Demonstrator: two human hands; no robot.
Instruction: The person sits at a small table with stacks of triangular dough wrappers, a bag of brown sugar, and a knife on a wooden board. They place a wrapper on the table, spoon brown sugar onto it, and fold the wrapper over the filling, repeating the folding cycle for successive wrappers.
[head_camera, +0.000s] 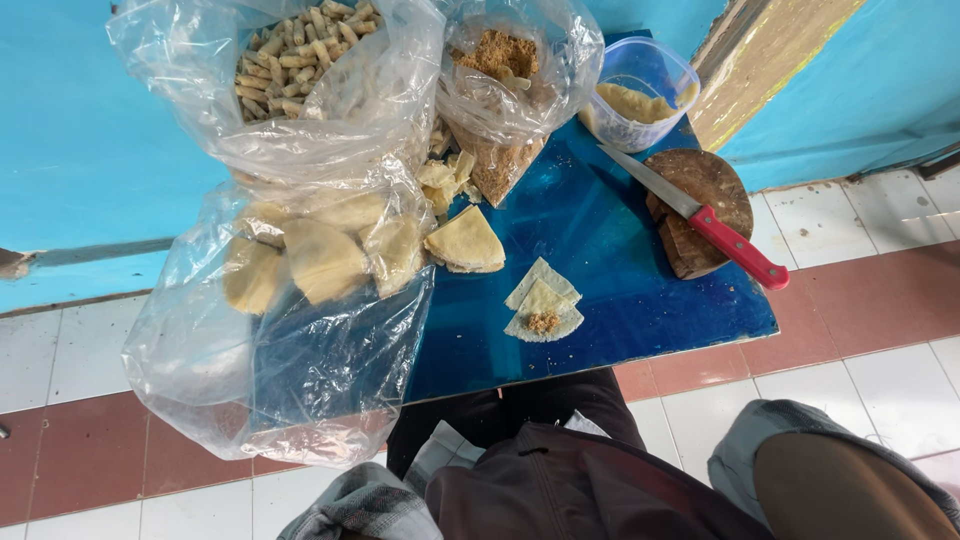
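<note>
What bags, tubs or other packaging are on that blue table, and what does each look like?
Clear plastic bag, back left: full of small tan rolled sticks.
Clear plastic bag, back centre: brown crumbly filling.
Large clear plastic bag, front left, overhanging the table edge: pale folded dough sheets.
Clear plastic tub, back right: rounded, pale yellow paste.
No labels, signs or screens.

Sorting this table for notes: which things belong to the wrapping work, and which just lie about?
In use: wrapper with filling; stack of wrappers; bag of filling; bag of finished rolls.
Lying about: knife; wooden block; plastic tub.
</note>
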